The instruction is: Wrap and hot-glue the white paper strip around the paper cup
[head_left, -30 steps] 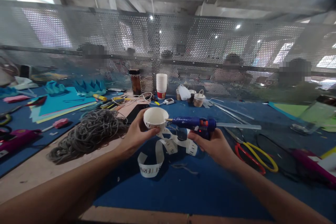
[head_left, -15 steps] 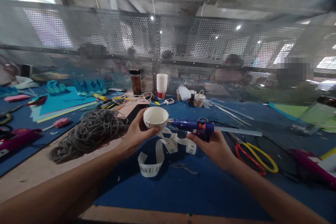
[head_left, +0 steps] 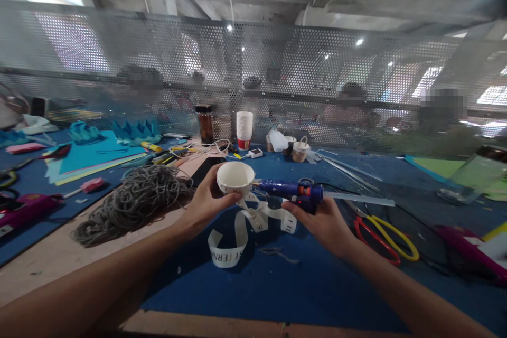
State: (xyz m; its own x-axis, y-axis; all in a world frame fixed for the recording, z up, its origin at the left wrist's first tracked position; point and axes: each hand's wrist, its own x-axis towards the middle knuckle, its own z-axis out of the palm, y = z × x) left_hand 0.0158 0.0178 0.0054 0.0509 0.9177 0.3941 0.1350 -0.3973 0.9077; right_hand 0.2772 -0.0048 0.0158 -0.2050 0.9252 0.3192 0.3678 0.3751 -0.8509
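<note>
My left hand (head_left: 212,200) is closed around a small white paper cup (head_left: 235,175), thumb on its near side, mouth tipped up toward me. A blue hot glue gun (head_left: 281,188) is gripped in my right hand (head_left: 322,222). Its metal nozzle meets the right side of the cup, and a clear glue stick (head_left: 360,198) juts out of its back end. Below the cup a white ribbon printed with dark letters (head_left: 226,255) curls over the blue table mat (head_left: 245,296); its upper end runs up to the cup, where my thumb partly hides it.
A heap of grey yarn (head_left: 138,198) lies left of my hand. Scissors with red and yellow handles (head_left: 386,237) rest at right. Stacked paper cups (head_left: 244,129), a brown jar (head_left: 204,124) and small tubs (head_left: 300,151) stand at the back, before a perforated metal screen (head_left: 285,68).
The glue gun has tilted and shifted slightly, its nozzle dropping a little lower along the cup's right side. My left hand and the cup hold nearly still.
</note>
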